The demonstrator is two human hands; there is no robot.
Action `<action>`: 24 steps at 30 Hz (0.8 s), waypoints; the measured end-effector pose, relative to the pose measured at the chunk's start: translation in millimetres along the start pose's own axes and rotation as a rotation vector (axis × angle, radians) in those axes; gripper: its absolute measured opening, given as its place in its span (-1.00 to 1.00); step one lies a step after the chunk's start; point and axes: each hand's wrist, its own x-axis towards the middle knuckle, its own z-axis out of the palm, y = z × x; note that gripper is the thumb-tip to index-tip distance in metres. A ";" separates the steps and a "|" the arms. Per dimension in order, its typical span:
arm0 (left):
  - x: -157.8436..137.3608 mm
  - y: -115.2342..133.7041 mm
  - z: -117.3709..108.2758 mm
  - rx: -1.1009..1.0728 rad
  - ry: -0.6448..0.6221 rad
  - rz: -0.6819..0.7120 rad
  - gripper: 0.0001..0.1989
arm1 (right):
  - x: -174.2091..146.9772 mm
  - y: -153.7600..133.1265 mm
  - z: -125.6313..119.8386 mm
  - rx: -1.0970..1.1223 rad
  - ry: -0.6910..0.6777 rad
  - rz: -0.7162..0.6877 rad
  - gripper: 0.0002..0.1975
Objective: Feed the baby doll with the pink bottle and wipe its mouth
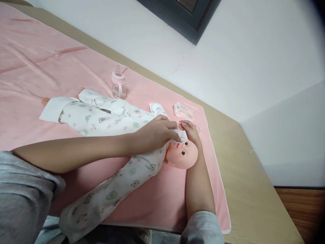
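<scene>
A baby doll (183,161) lies on its back in a white printed outfit (111,118), its bald head toward the right. My left hand (159,132) reaches across its chest and pinches a white cloth or tissue (183,136) against the lower face, partly covering the mouth and cheek. Behind the head runs my right forearm, touching or very near it. My right hand (190,130) lies beyond the head with its fingers loosely stretched, and nothing shows in it. One doll sleeve extends toward the near table edge.
A pink blanket (38,64) covers much of the wooden table (243,169). On it, a pink-topped baby bottle (118,83) stands beyond the doll's legs, and a small clear plastic packet (183,111) lies past my right hand. A white wall (228,61) rises behind.
</scene>
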 end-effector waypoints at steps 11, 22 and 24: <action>-1.3 2.0 5.8 -0.085 -0.048 -0.022 -0.50 | 3.7 3.3 -1.8 0.014 -0.001 0.016 -0.66; 0.1 -3.2 8.2 -0.006 -0.085 -0.049 -0.49 | 6.4 7.6 -4.3 0.032 0.000 0.017 -0.65; -0.6 -4.4 8.9 -0.003 -0.088 -0.053 -0.50 | 6.6 7.2 -4.4 0.025 0.004 0.022 -0.64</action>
